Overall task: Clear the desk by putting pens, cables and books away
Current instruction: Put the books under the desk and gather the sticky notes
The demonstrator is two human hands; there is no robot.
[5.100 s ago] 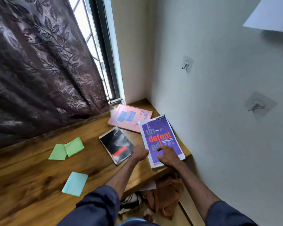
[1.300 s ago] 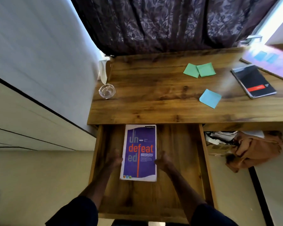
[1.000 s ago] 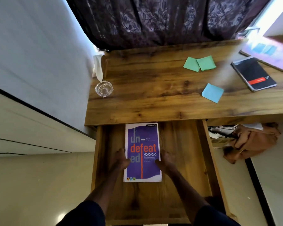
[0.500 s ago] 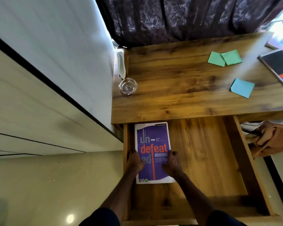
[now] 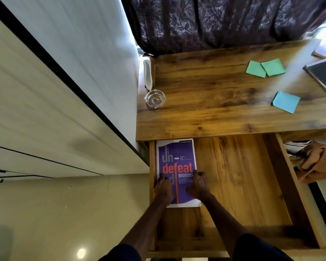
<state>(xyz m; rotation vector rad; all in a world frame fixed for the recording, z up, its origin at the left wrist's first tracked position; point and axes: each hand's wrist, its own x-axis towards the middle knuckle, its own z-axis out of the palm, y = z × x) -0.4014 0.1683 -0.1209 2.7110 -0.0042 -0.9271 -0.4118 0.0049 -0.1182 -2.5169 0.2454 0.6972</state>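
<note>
A purple notebook (image 5: 176, 161) with orange lettering lies flat in the open wooden drawer (image 5: 241, 185), against its left wall. My left hand (image 5: 163, 187) rests on the notebook's lower left part, and my right hand (image 5: 199, 183) presses on its lower right part with curled fingers. A black notebook (image 5: 323, 76) with a red stripe lies at the desk's right edge, partly cut off by the frame. Beyond it the corner of another book (image 5: 322, 53) shows.
On the wooden desk (image 5: 215, 95) lie two green sticky notes (image 5: 264, 68) and a blue one (image 5: 286, 101). A glass ashtray (image 5: 155, 98) stands at the desk's left edge beside a white object (image 5: 147, 74). A dark curtain (image 5: 224, 21) hangs behind. Brown cloth (image 5: 316, 162) lies right of the drawer.
The purple notebook went from the desk's right end into the drawer, then slid left to the drawer's left wall. Both hands stayed on it and now rest on its cover.
</note>
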